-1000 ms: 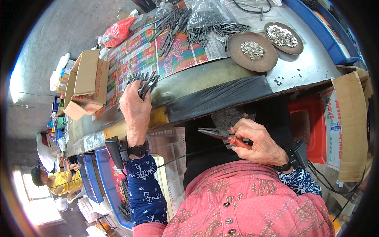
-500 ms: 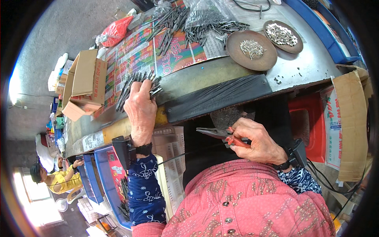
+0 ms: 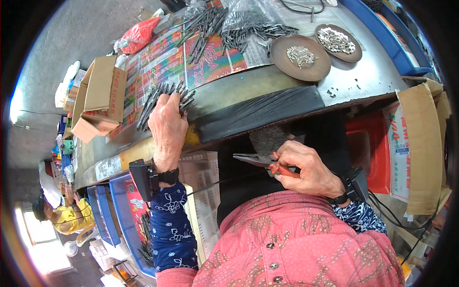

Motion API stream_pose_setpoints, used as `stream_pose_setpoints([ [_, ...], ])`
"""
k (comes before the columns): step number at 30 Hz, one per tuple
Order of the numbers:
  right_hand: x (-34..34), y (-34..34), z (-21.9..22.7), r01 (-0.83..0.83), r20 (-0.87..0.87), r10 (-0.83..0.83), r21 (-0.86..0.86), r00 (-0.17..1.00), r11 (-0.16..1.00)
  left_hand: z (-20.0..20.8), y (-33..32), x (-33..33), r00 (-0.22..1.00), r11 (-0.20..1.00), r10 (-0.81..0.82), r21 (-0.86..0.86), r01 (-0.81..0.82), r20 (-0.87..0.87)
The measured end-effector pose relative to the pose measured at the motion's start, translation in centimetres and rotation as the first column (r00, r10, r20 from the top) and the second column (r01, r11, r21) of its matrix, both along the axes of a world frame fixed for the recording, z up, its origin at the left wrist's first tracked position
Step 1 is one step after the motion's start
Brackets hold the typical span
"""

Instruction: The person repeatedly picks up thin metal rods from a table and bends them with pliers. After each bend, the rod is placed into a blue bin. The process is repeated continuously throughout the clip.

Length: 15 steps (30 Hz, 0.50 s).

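Observation:
My left hand (image 3: pixel 167 122) is closed, its curled fingertips among a heap of thin black sticks (image 3: pixel 152 103) near the table's front edge. The fingers partly hide what they pinch. My right hand (image 3: pixel 308 167) is wrapped round the red handles of a pair of pliers (image 3: pixel 253 158), held in front of my body below the table edge. The plier jaws point left, with nothing visible between them. A round brown dish (image 3: pixel 282 55) on the table bears small metal pins. Beside it, a second dish (image 3: pixel 355 58) holds small silvery-white pieces.
More black sticks (image 3: pixel 205 33) lie under and beside a clear plastic bag (image 3: pixel 246 16) on printed sheets. An open cardboard box (image 3: pixel 100 91) stands left, a red bag (image 3: pixel 138 36) behind it. A black pad (image 3: pixel 260 112) lines the front edge. A person in yellow (image 3: pixel 74 217) sits far left.
My left hand stays at the black sticks, its fingers shifted slightly among them. The pliers keep nearly the same place. The whole view has moved a little. The person in yellow has raised their hands.

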State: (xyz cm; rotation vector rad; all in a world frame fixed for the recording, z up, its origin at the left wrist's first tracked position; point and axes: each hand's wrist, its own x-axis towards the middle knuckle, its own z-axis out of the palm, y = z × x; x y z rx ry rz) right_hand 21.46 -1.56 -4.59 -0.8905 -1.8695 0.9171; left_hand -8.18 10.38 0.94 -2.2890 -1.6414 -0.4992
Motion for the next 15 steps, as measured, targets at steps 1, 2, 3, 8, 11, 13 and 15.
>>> stream_pose_setpoints([
  [1,0.0,0.0,0.1,-0.003,0.003,0.003,0.004,1.000,1.000,0.0,0.0,0.1,1.000,1.000,-0.004,0.000,0.004,0.023],
  [2,0.0,-0.1,0.2,0.001,-0.001,-0.001,0.016,1.000,1.000,0.0,-0.1,0.2,0.999,1.000,-0.007,0.006,0.007,0.041],
  [3,0.0,-0.2,0.3,0.006,-0.009,-0.006,0.026,1.000,1.000,0.1,-0.2,0.3,0.999,1.000,-0.004,0.002,0.004,0.054],
  [8,0.1,-0.4,1.5,0.095,0.009,-0.096,0.106,0.995,0.990,1.4,-2.3,1.7,0.907,0.999,-0.027,-0.007,0.032,0.421],
  [11,0.2,-0.3,2.3,0.171,0.070,-0.195,0.261,0.978,0.950,2.8,-5.3,2.5,0.722,0.980,-0.062,-0.094,0.174,0.690],
  [13,0.3,-0.4,2.8,0.176,0.152,-0.244,0.363,0.958,0.915,3.3,-7.6,3.2,0.472,0.931,0.090,-0.243,0.274,0.877],
  [15,0.1,-0.5,3.3,0.199,0.149,-0.292,0.445,0.945,0.873,3.3,-9.9,4.0,0.170,0.869,0.221,-0.273,0.413,0.960],
])
